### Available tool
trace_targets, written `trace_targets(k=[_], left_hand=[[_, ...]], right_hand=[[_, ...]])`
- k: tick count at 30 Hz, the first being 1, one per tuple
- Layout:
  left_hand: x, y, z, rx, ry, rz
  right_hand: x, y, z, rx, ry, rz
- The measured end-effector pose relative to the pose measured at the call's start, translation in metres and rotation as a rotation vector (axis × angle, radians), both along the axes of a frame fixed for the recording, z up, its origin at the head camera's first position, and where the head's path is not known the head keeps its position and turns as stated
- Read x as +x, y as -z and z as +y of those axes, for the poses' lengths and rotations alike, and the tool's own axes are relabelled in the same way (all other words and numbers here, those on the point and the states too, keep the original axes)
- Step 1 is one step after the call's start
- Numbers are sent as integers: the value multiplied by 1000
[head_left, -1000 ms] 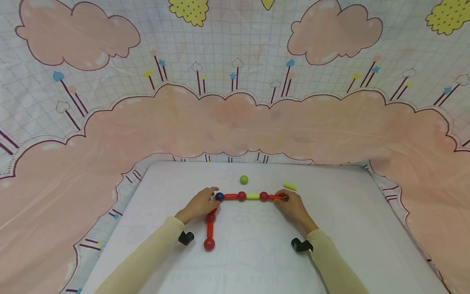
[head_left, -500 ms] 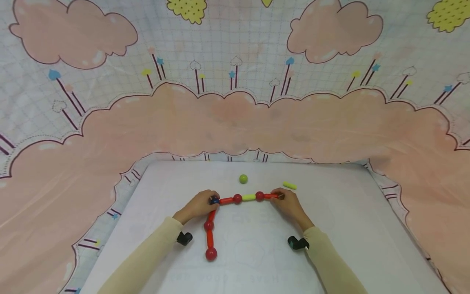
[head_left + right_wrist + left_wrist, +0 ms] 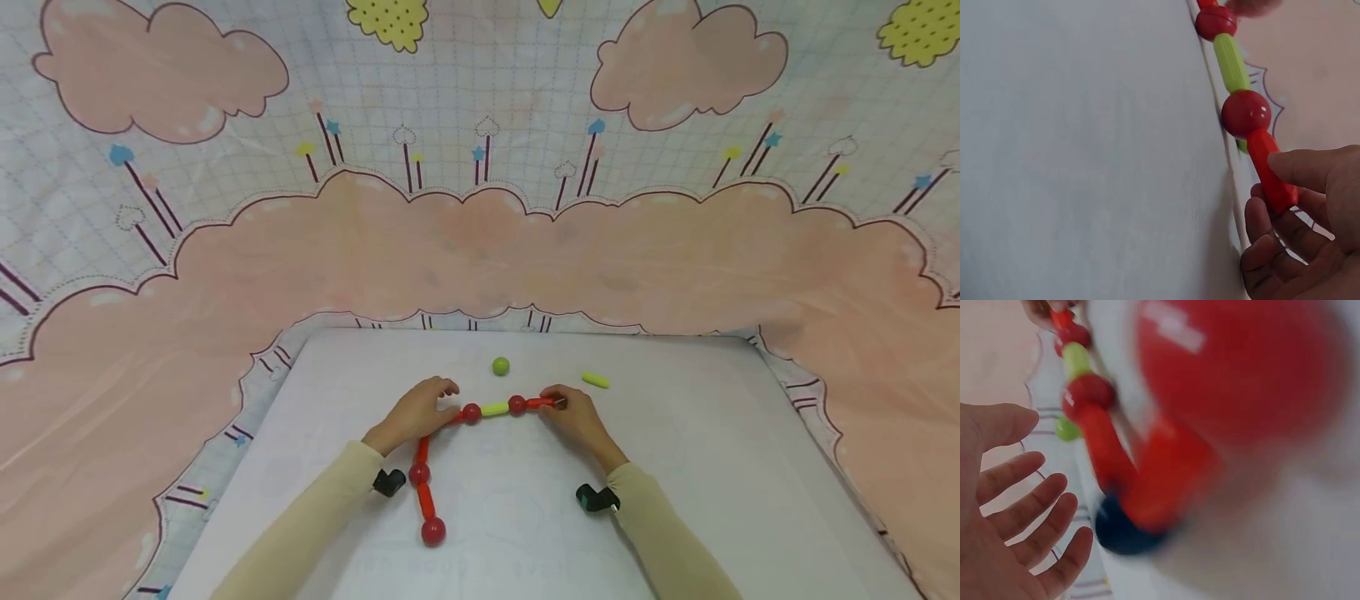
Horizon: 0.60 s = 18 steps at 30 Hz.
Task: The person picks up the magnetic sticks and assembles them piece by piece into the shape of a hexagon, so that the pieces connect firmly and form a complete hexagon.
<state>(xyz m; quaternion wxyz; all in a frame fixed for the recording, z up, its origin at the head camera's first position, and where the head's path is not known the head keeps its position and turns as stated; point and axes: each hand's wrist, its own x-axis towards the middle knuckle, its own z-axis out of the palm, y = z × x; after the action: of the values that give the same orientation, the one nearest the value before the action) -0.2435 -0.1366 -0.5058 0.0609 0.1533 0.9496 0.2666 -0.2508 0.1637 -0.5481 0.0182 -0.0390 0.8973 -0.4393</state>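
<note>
Right wrist view: fingers (image 3: 1257, 215) of the right hand (image 3: 1322, 250) pinch the end red rod (image 3: 1270, 165) of a ball-and-rod chain (image 3: 471, 413) over the desk (image 3: 532, 500). Left hand (image 3: 990, 556) spread beside the blue corner ball (image 3: 1124, 530), blocking it from the head view; chain bends there, runs nearer, ends in a red ball (image 3: 433, 532). Lettering (image 3: 461, 567) on desk too faint to read. Beyond: green ball (image 3: 501, 366), loose yellow-green rod (image 3: 596, 380). Cloud-printed cloth (image 3: 487, 250) behind.

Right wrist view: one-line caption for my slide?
Right hand grips a red rod joined to a red ball, with a yellow-green rod and second red ball in line beyond.
</note>
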Motion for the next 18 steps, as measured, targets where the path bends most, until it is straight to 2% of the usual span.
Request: trace_targets(k=[4,7,13,18], left_hand=[[-6,-6,20,58,73,37],[-9,-7,36,94,113,34],[-15,-1,61,110,144,30],[-17,5,74,93,169,43]], right_hand=[[1,-2,-8,-4,-8,-8],[1,-2,-13,-14,-12,-12],[-1,-3,-22,-68,-13,4],[0,-3,-28,-101,-13,16]])
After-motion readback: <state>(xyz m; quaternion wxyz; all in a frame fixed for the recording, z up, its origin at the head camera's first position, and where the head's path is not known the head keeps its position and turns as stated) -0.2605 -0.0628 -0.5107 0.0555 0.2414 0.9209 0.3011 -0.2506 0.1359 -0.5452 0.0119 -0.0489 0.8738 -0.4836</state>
